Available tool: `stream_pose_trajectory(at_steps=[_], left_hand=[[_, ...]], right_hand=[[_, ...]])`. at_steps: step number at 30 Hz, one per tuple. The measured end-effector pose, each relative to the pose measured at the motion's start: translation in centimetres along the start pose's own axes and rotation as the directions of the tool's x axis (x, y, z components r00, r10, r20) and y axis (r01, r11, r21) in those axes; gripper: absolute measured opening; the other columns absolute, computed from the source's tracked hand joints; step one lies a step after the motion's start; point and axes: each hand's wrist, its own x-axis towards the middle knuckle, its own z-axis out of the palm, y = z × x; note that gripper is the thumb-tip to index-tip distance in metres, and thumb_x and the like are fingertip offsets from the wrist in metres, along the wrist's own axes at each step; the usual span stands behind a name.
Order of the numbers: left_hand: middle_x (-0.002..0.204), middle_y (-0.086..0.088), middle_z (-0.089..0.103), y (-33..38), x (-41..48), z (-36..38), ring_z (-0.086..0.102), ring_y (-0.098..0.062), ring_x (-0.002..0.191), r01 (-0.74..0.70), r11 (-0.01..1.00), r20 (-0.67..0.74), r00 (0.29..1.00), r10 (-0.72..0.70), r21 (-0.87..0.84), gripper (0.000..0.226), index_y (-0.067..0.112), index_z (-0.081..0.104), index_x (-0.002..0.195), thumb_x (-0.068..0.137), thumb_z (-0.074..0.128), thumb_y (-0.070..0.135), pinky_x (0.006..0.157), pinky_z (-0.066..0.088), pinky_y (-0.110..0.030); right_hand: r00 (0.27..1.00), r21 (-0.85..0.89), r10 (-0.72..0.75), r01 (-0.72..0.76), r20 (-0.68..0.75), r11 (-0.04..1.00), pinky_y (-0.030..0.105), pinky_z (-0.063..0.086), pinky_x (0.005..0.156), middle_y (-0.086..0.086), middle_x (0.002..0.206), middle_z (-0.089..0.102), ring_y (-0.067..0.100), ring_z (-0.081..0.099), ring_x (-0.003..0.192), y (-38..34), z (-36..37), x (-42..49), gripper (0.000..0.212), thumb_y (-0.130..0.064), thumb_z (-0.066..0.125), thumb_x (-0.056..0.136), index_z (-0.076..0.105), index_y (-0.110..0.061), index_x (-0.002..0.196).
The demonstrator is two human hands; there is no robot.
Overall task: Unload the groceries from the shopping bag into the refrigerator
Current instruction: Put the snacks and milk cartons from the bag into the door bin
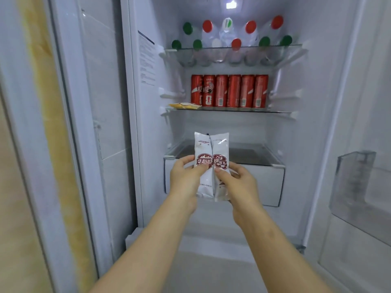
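Note:
The refrigerator (313,123) stands open in front of me. Two white sachets with dark red print are held upright, side by side and touching, before the lower glass shelf (254,159). My left hand (184,178) grips the left sachet (203,149) at its middle. My right hand (237,180) grips the right sachet (220,149) the same way. The shopping bag is out of view.
The top shelf (232,47) holds several bottles with red and green caps. The middle shelf (275,112) carries a row of red cans (229,90) and a yellow packet (185,105) at its left. A white drawer (264,182) sits under the lower shelf. A door bin (355,182) is at right.

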Motion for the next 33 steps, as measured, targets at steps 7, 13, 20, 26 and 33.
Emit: stream_pose_trajectory(at_steps=[7, 13, 20, 26, 33], left_hand=[[0.102, -0.008, 0.066, 2.0, 6.1, 2.2, 0.066, -0.027, 0.089, -0.070, 0.997, 0.034, 0.997, 0.069, 0.016, 0.029, 0.012, 0.057, 0.106, 0.081, 0.068, 0.003, 0.078, 0.056, -0.041], [0.106, -0.011, 0.068, 5.7, 12.9, 4.8, 0.068, -0.027, 0.091, -0.098, 0.994, 0.122, 0.988, 0.093, 0.039, 0.038, 0.008, 0.060, 0.121, 0.084, 0.063, 0.000, 0.081, 0.056, -0.044], [0.116, -0.013, 0.063, 9.4, 20.6, 7.6, 0.061, -0.032, 0.104, -0.192, 0.971, 0.154, 0.973, 0.170, 0.144, 0.044, 0.008, 0.056, 0.124, 0.083, 0.061, -0.005, 0.091, 0.051, -0.048], [0.125, -0.005, 0.055, 10.7, 25.5, 9.9, 0.057, -0.024, 0.102, -0.318, 0.886, 0.203, 0.944, 0.262, 0.337, 0.044, 0.018, 0.054, 0.123, 0.084, 0.060, -0.002, 0.090, 0.051, -0.039], [0.126, -0.003, 0.057, 10.2, 26.9, 10.1, 0.055, -0.019, 0.097, -0.448, 0.714, 0.245, 0.894, 0.376, 0.538, 0.042, 0.019, 0.068, 0.094, 0.087, 0.039, -0.011, 0.075, 0.044, -0.024]], right_hand=[[0.993, -0.064, -0.120, 0.120, 0.007, 0.991, 0.022, 0.049, 0.063, -0.006, 0.087, 0.066, 0.010, 0.064, 0.078, -2.5, 2.0, 5.3, 0.017, -0.008, 0.064, 0.086, 0.059, -0.018, 0.099], [0.985, -0.110, -0.166, 0.160, -0.049, 0.981, 0.031, 0.053, 0.070, 0.003, 0.098, 0.067, 0.018, 0.064, 0.089, -5.6, 5.0, 11.3, 0.021, -0.012, 0.063, 0.087, 0.062, -0.013, 0.108], [0.963, -0.150, -0.250, 0.233, -0.101, 0.961, 0.023, 0.044, 0.052, -0.001, 0.069, 0.059, 0.010, 0.055, 0.061, -9.4, 7.1, 17.2, 0.017, -0.004, 0.050, 0.088, 0.060, -0.012, 0.077], [0.938, -0.372, -0.312, 0.239, -0.150, 0.897, 0.033, 0.047, 0.067, 0.009, 0.087, 0.062, 0.019, 0.055, 0.076, -10.0, 8.1, 22.4, 0.021, -0.008, 0.052, 0.086, 0.060, -0.002, 0.105], [0.935, -0.449, -0.340, 0.262, -0.101, 0.854, 0.036, 0.054, 0.073, -0.002, 0.092, 0.053, 0.016, 0.058, 0.080, -9.5, 7.7, 26.7, 0.029, -0.006, 0.054, 0.089, 0.045, -0.015, 0.114]])
